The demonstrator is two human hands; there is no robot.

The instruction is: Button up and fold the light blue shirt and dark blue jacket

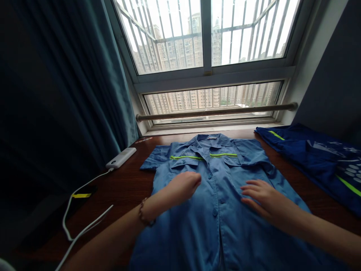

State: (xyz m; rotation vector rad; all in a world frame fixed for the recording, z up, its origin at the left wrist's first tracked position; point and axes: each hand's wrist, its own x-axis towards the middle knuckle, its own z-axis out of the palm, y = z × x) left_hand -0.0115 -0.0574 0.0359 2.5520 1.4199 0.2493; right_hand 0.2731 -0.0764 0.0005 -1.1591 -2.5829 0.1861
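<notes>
A light blue short-sleeved work shirt [197, 222] lies spread out with its collar towards the window. It has yellow-green stripes across the chest, two flap pockets and a row of buttons down the front. Over its left half, my left hand [187, 184] is curled closed with a bracelet on the wrist; the fingertips are turned from view, so anything in them is hidden. On the right half, my right hand [258, 195] has its fingers stretched and apart over the cloth, below the pocket. Whether either hand presses on the cloth, I cannot tell.
The shirt rests on a dark wooden tabletop [118, 192]. Dark blue folded clothing [307, 158] lies at the right. A white power bank [121, 158] with a white cable [66, 218] is at the left, near a blue curtain [93, 75]. A rail [217, 112] crosses the window behind.
</notes>
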